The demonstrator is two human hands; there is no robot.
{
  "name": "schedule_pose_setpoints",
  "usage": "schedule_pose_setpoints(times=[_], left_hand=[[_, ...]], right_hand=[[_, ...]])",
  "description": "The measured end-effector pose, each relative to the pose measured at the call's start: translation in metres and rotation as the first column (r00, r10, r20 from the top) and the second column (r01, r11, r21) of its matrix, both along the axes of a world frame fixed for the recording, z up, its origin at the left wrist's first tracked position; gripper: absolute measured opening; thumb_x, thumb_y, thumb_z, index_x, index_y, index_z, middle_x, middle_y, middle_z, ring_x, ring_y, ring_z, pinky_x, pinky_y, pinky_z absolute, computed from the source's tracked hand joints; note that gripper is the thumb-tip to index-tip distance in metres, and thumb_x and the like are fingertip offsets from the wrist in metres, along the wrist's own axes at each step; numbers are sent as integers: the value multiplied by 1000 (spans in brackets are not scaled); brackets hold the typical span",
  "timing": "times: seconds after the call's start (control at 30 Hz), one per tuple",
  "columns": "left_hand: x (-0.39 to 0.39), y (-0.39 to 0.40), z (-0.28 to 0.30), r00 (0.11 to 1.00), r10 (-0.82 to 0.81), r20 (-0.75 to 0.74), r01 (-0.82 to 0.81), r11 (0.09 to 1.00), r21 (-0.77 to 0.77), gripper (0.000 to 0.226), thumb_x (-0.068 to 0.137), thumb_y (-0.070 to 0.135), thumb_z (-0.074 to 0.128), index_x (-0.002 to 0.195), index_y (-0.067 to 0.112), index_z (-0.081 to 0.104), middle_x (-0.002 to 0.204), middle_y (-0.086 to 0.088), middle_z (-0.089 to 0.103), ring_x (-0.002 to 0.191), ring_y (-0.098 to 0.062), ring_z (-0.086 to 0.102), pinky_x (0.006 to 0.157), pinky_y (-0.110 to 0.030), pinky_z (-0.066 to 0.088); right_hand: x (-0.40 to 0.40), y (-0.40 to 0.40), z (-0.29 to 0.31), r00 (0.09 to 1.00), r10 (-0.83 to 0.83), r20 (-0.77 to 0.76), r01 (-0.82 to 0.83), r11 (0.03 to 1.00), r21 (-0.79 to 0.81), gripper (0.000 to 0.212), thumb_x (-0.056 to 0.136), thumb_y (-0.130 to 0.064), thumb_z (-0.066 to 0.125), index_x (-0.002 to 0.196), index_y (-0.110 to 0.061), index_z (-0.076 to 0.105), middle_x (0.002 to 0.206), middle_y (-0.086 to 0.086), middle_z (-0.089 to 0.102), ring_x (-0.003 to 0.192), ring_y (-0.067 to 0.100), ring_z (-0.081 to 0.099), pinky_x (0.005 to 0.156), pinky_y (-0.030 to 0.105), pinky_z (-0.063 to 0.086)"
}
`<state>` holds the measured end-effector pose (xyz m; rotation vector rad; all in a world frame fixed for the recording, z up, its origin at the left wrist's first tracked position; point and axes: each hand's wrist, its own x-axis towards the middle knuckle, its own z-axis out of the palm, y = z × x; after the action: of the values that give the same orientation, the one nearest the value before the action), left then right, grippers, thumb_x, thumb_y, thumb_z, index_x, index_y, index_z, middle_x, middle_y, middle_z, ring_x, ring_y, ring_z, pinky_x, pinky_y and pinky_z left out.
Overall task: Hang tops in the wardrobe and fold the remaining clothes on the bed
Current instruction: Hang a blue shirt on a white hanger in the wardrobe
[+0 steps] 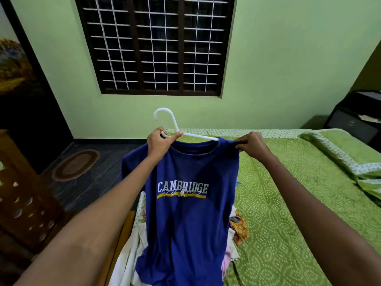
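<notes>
The left hand (159,143) holds the white hanger (175,129) up in the air, with its fingers curled round the hanger near the neck of the blue T-shirt (185,213). The right hand (252,144) pinches the shirt's right shoulder between the fingers and tugs the cloth over the right end of the hanger.

The shirt hangs in front of the person, above the near edge of the bed (299,203). A pile of other clothes (237,230) lies on the bed just behind and under the shirt.

The shirt looks soft, floppy and light. It will bend and slip off easily if only one side sits on the hanger. The left shoulder looks droopy and may not sit on the hanger yet. The best place to hold the shirt is by the shoulder seams, one side at a time. The hanger is stiff and thin, so it is good to carry by the hook or the middle.
</notes>
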<state>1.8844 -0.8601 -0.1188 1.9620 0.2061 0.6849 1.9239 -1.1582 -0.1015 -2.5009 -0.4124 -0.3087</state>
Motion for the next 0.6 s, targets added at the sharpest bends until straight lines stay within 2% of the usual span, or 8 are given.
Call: schedule_pose_setpoints(times=[0.1, 0.17, 0.27, 0.3, 0.37, 0.43, 0.53, 0.6], left_hand=[[9, 5, 2, 1000, 16, -4, -16, 1000, 10, 51, 67, 44, 81, 56, 18, 38, 56, 6, 45, 53, -6, 42, 55, -23, 31], [14, 12, 1, 1000, -2, 11, 2, 1000, 11, 50, 67, 42, 82, 56, 18, 39, 56, 7, 46, 53, -4, 42, 54, -21, 33], [19, 19, -3, 999, -38, 34, 35, 997, 65, 50, 68, 41, 81, 56, 18, 39, 56, 7, 46, 54, -5, 44, 53, -16, 34], [21, 21, -3, 998, -42, 42, 38, 995, 94, 50, 68, 42, 81, 56, 17, 38, 56, 6, 46, 54, -6, 44, 54, -18, 34], [25, 23, -3, 997, -43, 66, 33, 990, 138, 52, 68, 45, 80, 57, 16, 37, 54, 5, 45, 54, -10, 43, 55, -26, 35], [27, 24, -5, 996, -54, 67, 38, 976, 213, 56, 65, 47, 81, 55, 19, 33, 51, 7, 41, 52, -10, 40, 56, -29, 32], [26, 22, -11, 995, -70, 74, 40, 938, 343, 61, 59, 50, 83, 54, 24, 28, 51, 10, 37, 53, -14, 39, 62, -30, 31], [28, 20, -12, 998, -13, 68, -7, 958, 287, 58, 60, 51, 82, 54, 24, 30, 53, 9, 39, 58, -18, 44, 65, -33, 34]], right_hand=[[10, -6, 5, 998, 63, -24, -64, 997, -47, 22, 76, 5, 69, 97, 2, 73, 83, 21, 71, 62, -11, 60, 58, -1, 36], [17, -13, 8, 993, 91, -78, -95, 994, -49, 23, 76, 7, 69, 98, 2, 72, 85, 23, 71, 66, 2, 67, 60, -1, 39], [28, -14, 13, 995, 88, -51, -89, 996, -1, 22, 80, 9, 64, 99, 1, 73, 88, 21, 72, 56, -8, 60, 60, 1, 41], [31, -11, 15, 997, 72, -8, -72, 997, 36, 22, 81, 9, 62, 98, 1, 73, 92, 19, 72, 62, -8, 60, 62, 2, 41], [35, -1, 20, 997, 35, 73, -44, 993, 114, 21, 84, 9, 58, 98, 4, 71, 98, 17, 71, 82, 9, 61, 67, 7, 41], [40, 8, 25, 993, -18, 121, -11, 973, 232, 21, 86, 8, 56, 101, 5, 70, 102, 18, 69, 90, 13, 58, 71, 8, 40], [46, 21, 35, 983, -93, 159, 31, 934, 357, 17, 87, -1, 59, 99, 3, 71, 98, 14, 71, 86, 12, 59, 78, 16, 45], [47, 29, 40, 997, -7, 75, -21, 931, 365, 15, 88, -4, 61, 97, 4, 71, 88, 12, 70, 74, 6, 58, 73, 24, 47]])
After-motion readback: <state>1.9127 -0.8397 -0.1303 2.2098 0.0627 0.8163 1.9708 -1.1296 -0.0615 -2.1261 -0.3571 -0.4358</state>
